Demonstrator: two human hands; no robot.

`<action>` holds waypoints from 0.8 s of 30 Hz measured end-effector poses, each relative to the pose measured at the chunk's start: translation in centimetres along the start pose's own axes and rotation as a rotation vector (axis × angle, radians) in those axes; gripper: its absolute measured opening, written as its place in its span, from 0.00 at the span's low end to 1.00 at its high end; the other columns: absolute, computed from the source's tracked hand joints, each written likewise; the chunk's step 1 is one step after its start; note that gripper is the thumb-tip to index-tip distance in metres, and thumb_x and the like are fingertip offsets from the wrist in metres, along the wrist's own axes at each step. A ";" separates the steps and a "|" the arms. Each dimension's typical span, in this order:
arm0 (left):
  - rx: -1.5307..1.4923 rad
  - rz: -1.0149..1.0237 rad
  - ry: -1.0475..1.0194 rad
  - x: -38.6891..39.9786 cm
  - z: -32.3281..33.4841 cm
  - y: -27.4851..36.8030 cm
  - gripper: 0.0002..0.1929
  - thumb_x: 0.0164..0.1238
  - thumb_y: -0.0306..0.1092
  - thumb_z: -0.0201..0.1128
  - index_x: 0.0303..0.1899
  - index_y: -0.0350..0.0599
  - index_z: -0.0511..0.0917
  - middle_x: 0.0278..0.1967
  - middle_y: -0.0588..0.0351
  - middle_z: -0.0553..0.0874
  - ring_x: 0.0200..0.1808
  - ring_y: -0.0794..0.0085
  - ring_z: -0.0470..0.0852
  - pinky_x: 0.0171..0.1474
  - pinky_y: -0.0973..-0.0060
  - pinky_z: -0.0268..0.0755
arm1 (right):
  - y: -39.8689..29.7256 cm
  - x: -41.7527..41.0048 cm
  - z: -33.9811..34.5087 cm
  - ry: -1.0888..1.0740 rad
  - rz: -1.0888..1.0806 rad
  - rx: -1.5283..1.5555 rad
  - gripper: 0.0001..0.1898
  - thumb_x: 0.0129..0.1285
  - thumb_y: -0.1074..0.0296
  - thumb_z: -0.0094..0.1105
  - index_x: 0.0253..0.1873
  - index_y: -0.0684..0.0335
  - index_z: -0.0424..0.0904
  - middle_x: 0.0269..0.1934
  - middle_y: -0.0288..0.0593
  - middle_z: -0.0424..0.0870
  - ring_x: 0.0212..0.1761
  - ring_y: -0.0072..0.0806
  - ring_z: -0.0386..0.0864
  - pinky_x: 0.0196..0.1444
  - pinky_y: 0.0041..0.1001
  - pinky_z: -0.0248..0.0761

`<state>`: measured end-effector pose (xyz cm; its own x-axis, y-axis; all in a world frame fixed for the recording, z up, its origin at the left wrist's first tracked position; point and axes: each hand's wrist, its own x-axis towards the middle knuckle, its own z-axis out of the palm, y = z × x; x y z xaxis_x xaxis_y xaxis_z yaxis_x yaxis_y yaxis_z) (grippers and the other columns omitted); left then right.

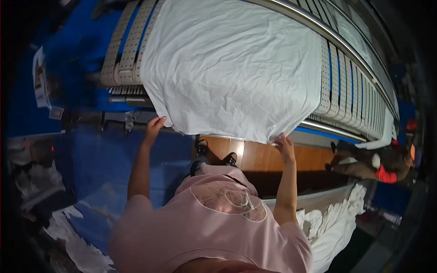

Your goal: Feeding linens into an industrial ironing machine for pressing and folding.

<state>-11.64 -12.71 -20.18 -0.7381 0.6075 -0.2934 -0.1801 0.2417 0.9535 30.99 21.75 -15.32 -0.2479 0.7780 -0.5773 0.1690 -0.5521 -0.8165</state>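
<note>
A wide white cloth (pixel 232 71), like a sheet, lies wrinkled over the perforated feed belts (pixel 128 44) of a flatwork ironer, and its near edge hangs off the front. My left hand (pixel 155 128) pinches the near left corner between thumb and fingers. At the opposite corner, my right hand (pixel 284 146) grips the gathered edge of the same cloth. Between both hands the hem runs nearly straight, just in front of my body. Underneath the cloth, the middle belts are hidden.
A curved metal rail (pixel 317 24) crosses above the belts. Rollers (pixel 133 100) run along the machine's front. A co-worker (pixel 375 163) stands at right beside another white cloth (pixel 379 143). White linen (pixel 336 232) is heaped behind me at right. Wooden flooring (pixel 252 153) lies under my feet.
</note>
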 end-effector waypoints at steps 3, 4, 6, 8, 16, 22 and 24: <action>0.074 0.122 0.025 3.0 5.8 4.8 0.13 0.67 0.38 0.59 0.29 0.38 0.76 0.24 0.71 0.70 0.28 0.87 0.65 0.31 0.85 0.57 | 1.8 -3.6 -9.0 0.248 -0.180 0.015 0.16 0.64 0.55 0.55 0.29 0.61 0.74 0.19 0.32 0.71 0.19 0.18 0.68 0.20 0.19 0.59; 0.064 0.159 -0.022 4.0 6.7 5.0 0.13 0.68 0.38 0.57 0.31 0.36 0.77 0.25 0.69 0.72 0.29 0.87 0.66 0.32 0.85 0.58 | 1.1 -3.9 -9.4 0.362 -0.169 -0.010 0.17 0.65 0.55 0.55 0.26 0.59 0.72 0.16 0.29 0.66 0.17 0.15 0.60 0.19 0.18 0.52; -0.042 0.133 0.033 4.5 10.4 6.0 0.14 0.69 0.39 0.54 0.44 0.36 0.77 0.31 0.66 0.77 0.31 0.84 0.70 0.36 0.84 0.63 | 0.2 -2.9 -9.9 0.384 -0.137 0.029 0.14 0.65 0.56 0.54 0.28 0.57 0.74 0.19 0.28 0.67 0.18 0.15 0.63 0.21 0.18 0.56; 0.072 -0.118 -0.060 5.9 10.2 4.2 0.23 0.69 0.47 0.51 0.55 0.36 0.72 0.47 0.54 0.80 0.47 0.73 0.75 0.54 0.75 0.64 | -0.4 0.8 -8.0 0.181 -0.067 0.059 0.18 0.62 0.54 0.57 0.46 0.63 0.78 0.33 0.36 0.80 0.25 0.20 0.73 0.29 0.20 0.69; 1.352 -0.117 -0.078 19.2 0.6 -2.8 0.18 0.71 0.44 0.49 0.51 0.41 0.76 0.39 0.42 0.82 0.42 0.58 0.81 0.46 0.65 0.72 | -5.4 10.3 5.0 0.038 -0.153 -0.692 0.26 0.55 0.42 0.58 0.40 0.65 0.80 0.37 0.54 0.82 0.42 0.46 0.78 0.47 0.36 0.70; 1.425 0.244 -0.586 25.2 4.7 -1.5 0.18 0.71 0.43 0.49 0.50 0.40 0.76 0.38 0.42 0.82 0.42 0.58 0.81 0.45 0.65 0.72 | 5.5 6.2 -6.3 0.620 0.128 -0.735 0.25 0.52 0.59 0.64 0.53 0.65 0.71 0.51 0.57 0.72 0.52 0.50 0.72 0.53 0.39 0.68; 1.448 0.322 -0.700 26.6 4.3 -0.5 0.18 0.70 0.43 0.49 0.50 0.40 0.76 0.37 0.42 0.82 0.42 0.58 0.81 0.45 0.65 0.72 | 9.2 1.4 -7.2 0.914 0.041 -0.827 0.32 0.49 0.59 0.66 0.56 0.70 0.65 0.50 0.57 0.71 0.53 0.50 0.70 0.54 0.41 0.66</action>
<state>-28.37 6.59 -28.80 -0.1290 0.8764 -0.4639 0.9339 0.2647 0.2405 39.04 19.95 -23.70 0.4738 0.8720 -0.1234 0.7958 -0.4839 -0.3639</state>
